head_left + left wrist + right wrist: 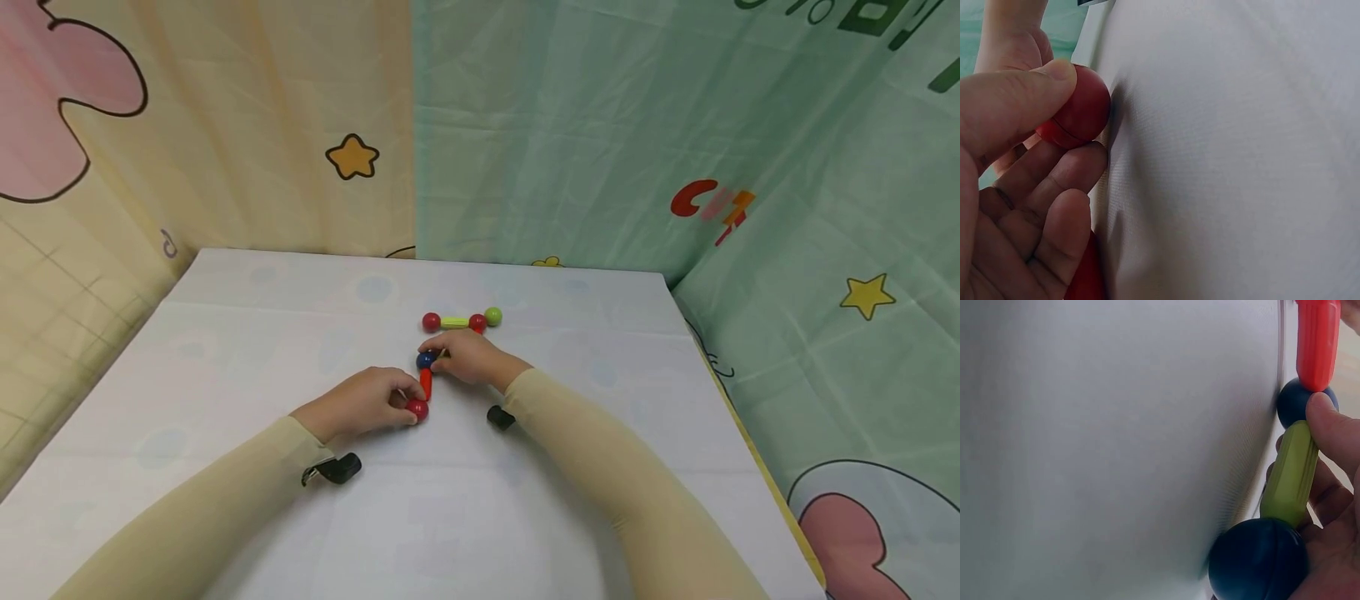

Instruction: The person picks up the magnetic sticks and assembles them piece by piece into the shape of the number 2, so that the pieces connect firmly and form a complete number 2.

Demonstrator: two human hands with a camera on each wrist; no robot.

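Observation:
My left hand (367, 402) pinches a red ball (417, 409) between thumb and fingers, low against the table; its surface shows close up in the left wrist view. From that ball a red rod (426, 383) runs away from me to a blue ball (426, 359). My right hand (472, 357) grips this blue ball, thumb on it where a yellow-green rod (1289, 472) meets it. At that rod's other end sits a second dark blue ball (1260, 559), which the right hand hides in the head view.
Beyond the right hand lie a red ball (431, 322), a yellow-green rod (454, 322), another red ball (477, 322) and a green ball (492, 317). A white cloth covers the table (247, 367). Printed curtains (600, 142) hang behind and beside it.

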